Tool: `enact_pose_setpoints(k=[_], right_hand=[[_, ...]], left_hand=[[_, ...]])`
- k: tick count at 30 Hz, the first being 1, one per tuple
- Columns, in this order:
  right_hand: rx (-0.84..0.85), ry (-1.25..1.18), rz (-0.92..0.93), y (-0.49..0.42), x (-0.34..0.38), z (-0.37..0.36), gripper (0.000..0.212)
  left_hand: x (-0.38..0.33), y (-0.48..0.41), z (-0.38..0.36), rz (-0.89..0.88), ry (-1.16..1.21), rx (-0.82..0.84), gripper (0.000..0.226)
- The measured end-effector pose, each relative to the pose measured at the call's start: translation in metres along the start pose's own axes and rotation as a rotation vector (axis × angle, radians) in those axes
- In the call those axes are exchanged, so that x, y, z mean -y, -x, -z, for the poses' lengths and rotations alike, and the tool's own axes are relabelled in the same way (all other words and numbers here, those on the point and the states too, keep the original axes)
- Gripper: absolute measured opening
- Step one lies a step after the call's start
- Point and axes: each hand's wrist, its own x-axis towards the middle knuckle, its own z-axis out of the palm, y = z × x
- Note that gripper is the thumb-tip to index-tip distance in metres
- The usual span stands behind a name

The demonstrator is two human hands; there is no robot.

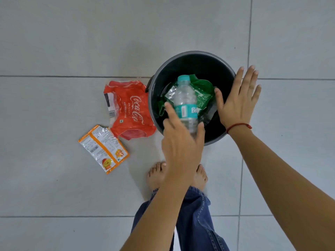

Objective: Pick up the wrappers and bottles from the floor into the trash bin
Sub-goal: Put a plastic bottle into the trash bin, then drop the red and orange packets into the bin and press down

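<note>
Inside the trash bin (154,87), a water bottle (184,100) lies below both spread, empty hands: left hand (181,142), right hand (237,100).

head camera, looking steeply down, floor (54,42) and feet (157,174) below

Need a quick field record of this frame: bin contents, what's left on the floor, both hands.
bin: dark round trash bin on tiled floor
in bin: clear water bottle with teal cap and label, over a green wrapper
on floor: red Coca-Cola wrapper against the bin's left side; orange noodle packet nearer the person
left hand: open, over the bottle's lower end; contact unclear
right hand: open, fingers spread, above the bin's right rim
remaining: two wrappers
</note>
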Motion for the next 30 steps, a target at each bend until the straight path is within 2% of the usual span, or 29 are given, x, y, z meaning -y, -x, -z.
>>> enact_pose_setpoints(k=[3,6,9,10,12,13,15,16,17,21,23,27,30], right_hand=[[0.001,-0.007,-0.001,0.0,-0.001,-0.002,0.073],[0.0,-0.001,0.0,-0.001,-0.001,-0.002,0.072],[-0.008,-0.007,0.002,0.0,-0.001,-0.003,0.071],[-0.011,-0.011,0.001,0.0,-0.001,-0.004,0.071],[-0.019,-0.01,0.002,0.0,-0.002,-0.005,0.072],[-0.024,-0.009,0.005,0.0,-0.003,-0.005,0.072],[-0.039,-0.013,0.014,0.0,-0.003,-0.006,0.072],[-0.045,-0.02,0.016,-0.001,-0.004,-0.009,0.072],[-0.046,-0.027,0.014,0.0,-0.004,-0.009,0.073],[-0.041,-0.02,0.002,0.0,-0.005,-0.008,0.073],[-0.018,-0.008,-0.004,0.0,-0.002,-0.007,0.072],[0.018,0.016,-0.001,0.001,-0.001,-0.002,0.072],[0.029,0.014,0.001,0.0,0.0,0.0,0.072]], left_hand=[[-0.01,-0.018,-0.013,0.036,-0.197,-0.069,0.089],[-0.007,-0.018,0.003,-0.009,-0.154,-0.211,0.077],[0.029,-0.02,0.014,0.159,-0.138,-0.308,0.064],[0.037,-0.017,0.016,0.191,-0.168,-0.312,0.053],[0.077,-0.005,-0.012,0.207,-0.198,-0.157,0.02],[0.115,0.001,-0.039,0.273,-0.189,-0.084,0.02],[0.192,0.017,-0.114,0.402,0.056,0.23,0.036],[0.241,0.018,-0.161,0.424,0.083,0.267,0.033],[0.259,0.018,-0.181,0.414,0.087,0.315,0.028],[0.268,0.01,-0.183,0.429,0.121,0.399,0.022],[0.274,0.012,-0.181,0.416,0.049,0.404,0.025],[0.275,0.021,-0.175,0.41,-0.039,0.556,0.038],[0.273,0.027,-0.174,0.483,0.081,0.614,0.044]])
